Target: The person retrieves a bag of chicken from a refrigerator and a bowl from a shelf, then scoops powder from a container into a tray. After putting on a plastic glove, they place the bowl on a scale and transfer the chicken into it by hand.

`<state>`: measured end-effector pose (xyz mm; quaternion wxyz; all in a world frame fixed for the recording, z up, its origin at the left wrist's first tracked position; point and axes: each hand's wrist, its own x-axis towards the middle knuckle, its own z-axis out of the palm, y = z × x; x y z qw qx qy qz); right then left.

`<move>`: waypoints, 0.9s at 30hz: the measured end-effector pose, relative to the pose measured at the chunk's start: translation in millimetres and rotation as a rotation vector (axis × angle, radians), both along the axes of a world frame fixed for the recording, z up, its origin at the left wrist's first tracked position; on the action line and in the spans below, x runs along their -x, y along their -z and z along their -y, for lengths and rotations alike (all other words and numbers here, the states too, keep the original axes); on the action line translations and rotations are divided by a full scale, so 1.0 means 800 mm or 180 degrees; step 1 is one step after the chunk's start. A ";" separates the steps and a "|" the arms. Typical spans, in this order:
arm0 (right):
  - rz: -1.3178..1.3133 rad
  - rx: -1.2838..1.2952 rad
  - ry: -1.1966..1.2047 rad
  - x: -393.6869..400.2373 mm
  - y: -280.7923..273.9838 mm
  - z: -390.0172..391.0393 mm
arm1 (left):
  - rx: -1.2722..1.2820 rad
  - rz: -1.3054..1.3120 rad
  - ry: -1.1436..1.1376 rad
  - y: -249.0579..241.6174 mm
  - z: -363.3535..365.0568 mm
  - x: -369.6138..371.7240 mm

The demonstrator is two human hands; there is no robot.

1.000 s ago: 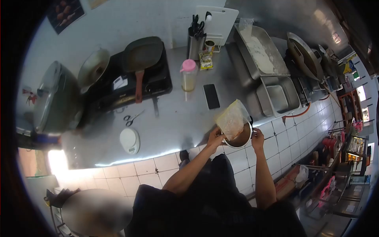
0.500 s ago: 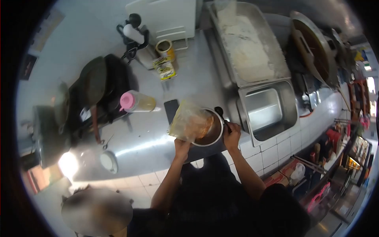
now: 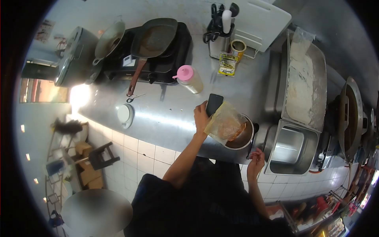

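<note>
A pot (image 3: 250,138) stands near the counter's front edge with brown contents inside. A clear plastic bag (image 3: 223,121) with orange-brown food leans over its left side. My left hand (image 3: 200,118) is beside the bag, fingers stretched along the left edge of a dark phone (image 3: 214,103); the thumb is partly hidden. I see no firm grip on the phone, which lies on the counter. My right hand (image 3: 256,160) hovers just right of the pot's black handle (image 3: 250,151), fingers loosely bent and apart, holding nothing visible.
A pink-lidded bottle (image 3: 190,79), yellow packet (image 3: 227,65) and open can (image 3: 238,48) stand farther back. Left are a pan (image 3: 154,37) on a black stove, scissors (image 3: 130,99) and a white round object (image 3: 125,114). Right are metal trays (image 3: 272,168). A blurred person's head (image 3: 91,213) is lower left.
The view has swung left. My left hand has moved off the bag's lower edge to the phone. My right hand has let go of the pot handle. The bag still leans over the pot.
</note>
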<state>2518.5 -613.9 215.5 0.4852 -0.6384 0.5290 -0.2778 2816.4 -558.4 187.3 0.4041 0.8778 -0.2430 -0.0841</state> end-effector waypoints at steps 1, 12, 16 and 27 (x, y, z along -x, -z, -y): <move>0.0725 -0.0848 0.0219 0.002 0.000 -0.001 | -0.0366 0.0077 0.0046 0.001 0.009 -0.001; 0.0696 -0.0881 0.0253 -0.064 -0.003 -0.007 | -0.0732 0.0136 0.0241 -0.006 -0.013 -0.013; 0.0490 -0.0630 0.0276 -0.066 0.014 -0.007 | -0.0859 -0.0098 -0.0034 -0.026 -0.091 -0.038; 0.0528 -0.0984 0.0527 -0.105 0.018 -0.040 | -0.0221 0.0228 -0.0857 -0.022 -0.254 -0.175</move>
